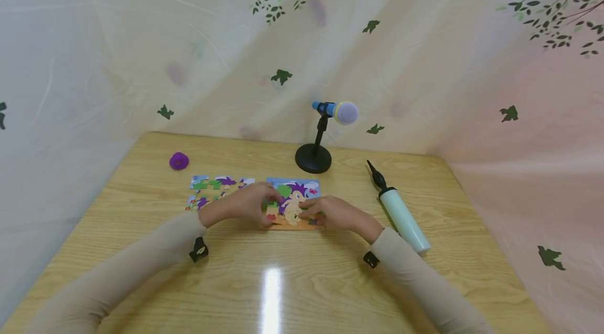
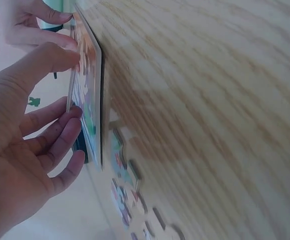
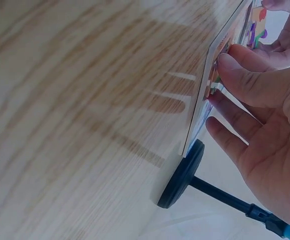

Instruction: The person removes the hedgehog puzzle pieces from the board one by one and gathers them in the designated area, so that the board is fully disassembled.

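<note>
A puzzle board (image 1: pixel 294 227) with a purple-haired cartoon figure lies mid-table, largely filled. My left hand (image 1: pixel 250 202) is over its left side and pinches a puzzle piece (image 3: pixel 258 24) with a red heart on orange between thumb and fingertips, tilted up from the board. In the left wrist view this piece shows nearly edge-on. From the other side my right hand (image 1: pixel 336 212) reaches over the board, its index finger extended onto the picture and its thumb close by. Loose puzzle pieces (image 1: pixel 223 181) lie left of the board, partly hidden by the left hand and forearm.
Behind the board stands a toy microphone (image 1: pixel 346 112) on a black round-based stand (image 1: pixel 313 160). A mint-green hand pump (image 1: pixel 406 218) with a black nozzle lies right, beside the right forearm. Toward the back left is a small purple object (image 1: pixel 179 161). A printed curtain hangs behind the table.
</note>
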`<state>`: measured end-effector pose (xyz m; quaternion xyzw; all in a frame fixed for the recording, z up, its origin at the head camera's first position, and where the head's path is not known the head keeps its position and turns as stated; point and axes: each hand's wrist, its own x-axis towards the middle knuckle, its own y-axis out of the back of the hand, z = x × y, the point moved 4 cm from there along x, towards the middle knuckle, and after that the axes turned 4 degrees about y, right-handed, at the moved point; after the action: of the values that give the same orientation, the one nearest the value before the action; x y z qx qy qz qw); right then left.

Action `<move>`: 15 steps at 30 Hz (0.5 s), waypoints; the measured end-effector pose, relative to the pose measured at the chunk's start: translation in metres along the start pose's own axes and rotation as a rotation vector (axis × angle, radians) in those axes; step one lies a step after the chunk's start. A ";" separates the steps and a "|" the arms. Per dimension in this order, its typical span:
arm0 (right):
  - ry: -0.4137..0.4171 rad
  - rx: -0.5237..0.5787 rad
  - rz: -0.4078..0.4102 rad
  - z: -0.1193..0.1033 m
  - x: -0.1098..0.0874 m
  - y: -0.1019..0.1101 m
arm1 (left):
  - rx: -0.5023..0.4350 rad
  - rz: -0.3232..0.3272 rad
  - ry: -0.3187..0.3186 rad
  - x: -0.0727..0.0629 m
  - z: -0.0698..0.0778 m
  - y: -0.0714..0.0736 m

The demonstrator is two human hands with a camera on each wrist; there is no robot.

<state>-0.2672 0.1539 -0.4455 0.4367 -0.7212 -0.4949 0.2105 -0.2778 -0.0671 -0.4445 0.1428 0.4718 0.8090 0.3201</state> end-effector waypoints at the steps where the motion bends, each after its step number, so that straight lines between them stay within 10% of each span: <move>1: 0.000 0.000 0.000 0.000 0.000 0.000 | 0.004 0.002 0.000 -0.002 -0.001 0.001; 15: -0.002 0.006 0.011 0.000 -0.001 -0.001 | -0.017 0.056 -0.017 -0.045 -0.030 0.024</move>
<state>-0.2666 0.1542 -0.4459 0.4329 -0.7253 -0.4918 0.2114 -0.2687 -0.1251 -0.4355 0.1603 0.4582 0.8203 0.3024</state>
